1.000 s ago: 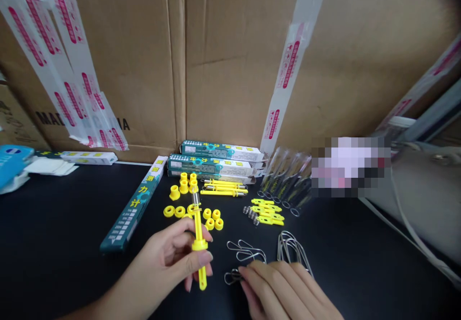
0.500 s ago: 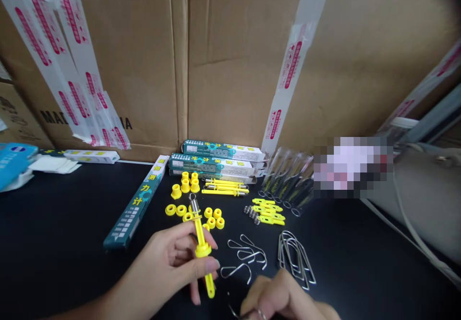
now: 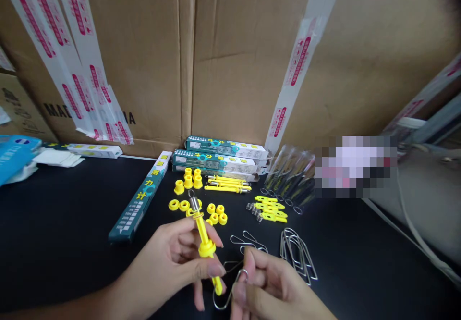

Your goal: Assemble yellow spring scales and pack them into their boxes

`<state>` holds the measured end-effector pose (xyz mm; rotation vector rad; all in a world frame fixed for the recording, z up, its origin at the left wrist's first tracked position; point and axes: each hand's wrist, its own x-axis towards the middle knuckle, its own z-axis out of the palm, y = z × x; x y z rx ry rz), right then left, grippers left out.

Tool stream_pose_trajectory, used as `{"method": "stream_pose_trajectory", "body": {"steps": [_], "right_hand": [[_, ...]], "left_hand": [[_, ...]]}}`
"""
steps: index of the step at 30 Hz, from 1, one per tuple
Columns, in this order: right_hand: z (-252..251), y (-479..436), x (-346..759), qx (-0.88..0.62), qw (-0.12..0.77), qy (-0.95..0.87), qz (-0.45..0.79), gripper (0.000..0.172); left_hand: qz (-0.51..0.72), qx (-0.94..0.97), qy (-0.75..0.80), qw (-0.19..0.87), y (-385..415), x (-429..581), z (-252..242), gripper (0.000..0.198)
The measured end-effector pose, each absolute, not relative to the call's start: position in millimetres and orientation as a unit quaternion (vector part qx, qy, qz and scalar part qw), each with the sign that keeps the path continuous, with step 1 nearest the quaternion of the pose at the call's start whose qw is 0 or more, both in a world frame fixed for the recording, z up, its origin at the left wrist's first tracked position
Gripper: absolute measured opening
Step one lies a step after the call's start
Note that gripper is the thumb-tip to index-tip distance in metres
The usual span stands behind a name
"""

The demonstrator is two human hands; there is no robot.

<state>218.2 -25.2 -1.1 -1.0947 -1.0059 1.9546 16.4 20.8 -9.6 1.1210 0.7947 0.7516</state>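
Observation:
My left hand holds a yellow plastic rod between thumb and fingers. A metal spring with a wire loop sits at the rod's upper end, and a yellow flanged collar is around its middle. Pinched in my right hand is a bent wire hook, close beside the rod's lower end; whether the two touch I cannot tell. More wire hooks lie just behind my right hand, partly hidden. Yellow rings and small yellow caps rest on the black table beyond my left hand.
Behind stand several printed boxes, yellow flanged sleeves and finished yellow rods. Clear tubes, flat yellow pieces and large wire loops lie right. One long box is left; cardboard walls the back.
My right hand has risen from the bottom edge with the wire hook, up to the lower end of the yellow rod. The rod in my left hand has tilted a little more.

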Motion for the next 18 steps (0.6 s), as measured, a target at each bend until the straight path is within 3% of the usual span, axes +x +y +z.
{"method": "stream_pose_trajectory", "body": {"steps": [18], "right_hand": [[-11.6, -26.0, 225.9, -0.336, 0.361, -0.34, 0.801, 0.035]], "left_hand": [[0.364, 0.486, 0.328, 0.724, 19.8, 16.9, -6.6, 0.043]]}}
